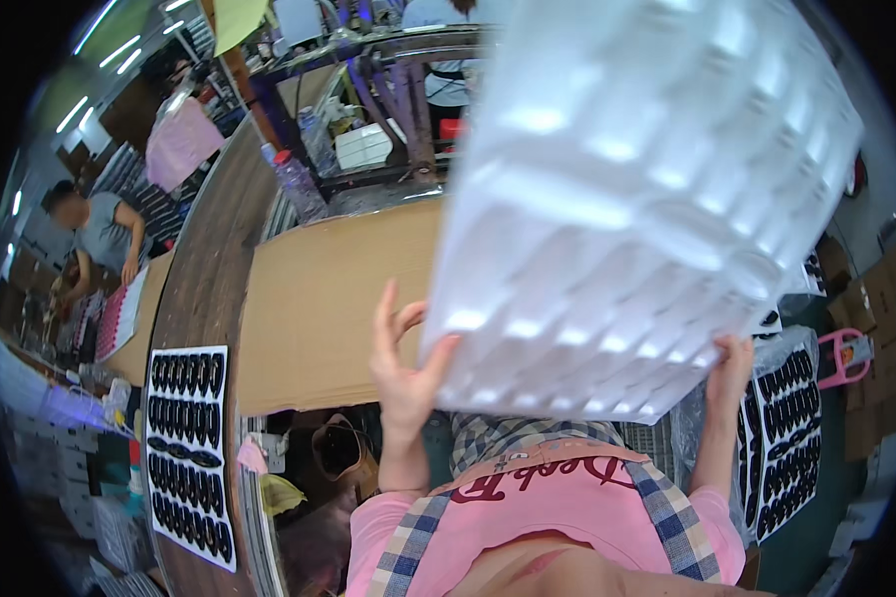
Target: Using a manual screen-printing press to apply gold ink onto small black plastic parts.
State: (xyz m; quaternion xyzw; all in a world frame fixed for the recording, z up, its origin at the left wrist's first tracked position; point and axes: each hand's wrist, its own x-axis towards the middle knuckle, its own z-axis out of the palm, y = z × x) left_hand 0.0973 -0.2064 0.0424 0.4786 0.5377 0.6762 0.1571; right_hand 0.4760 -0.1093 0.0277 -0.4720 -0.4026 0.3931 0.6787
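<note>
Left hand: at 7 o'clock from mid-view, the left hand (405, 373) has its thumb lapped over the near-left edge of the sheet, index finger sticking up and splayed wide; can't tell if the other fingers actually pinch from behind.
Right hand: out between 3 and 4, the right hand (732, 363) is curled in tight on the sheet's lower right edge, so that one's got a grip imo.
White sheet: big shiny white molded sheet (627, 229), rows of bumps all over, up in the air and tilted, filling 12 to 3 o'clock. Pretty blurry.
Step, my read: mid-air sheet handling, nothing being set into it right now.
What the next move calls for: I'd guess both sides kept level and a proper pinch on the left, cuz something that wide and thin-looking could flop.
Cardboard: flat brown cardboard (338, 308) at 9, just beside the left hand, lying on the dark wooden table (204, 269).
Filled card: at 8, a white card (226, 476) with rows of glossy black pieces (202, 373) on it.
Right side: more black pieces (791, 373) like those between 3 and 4, near the right hand.
Further out: red-capped bottle (299, 184) at 10; a co-worker (110, 229) between 9 and 10, well apart.
</note>
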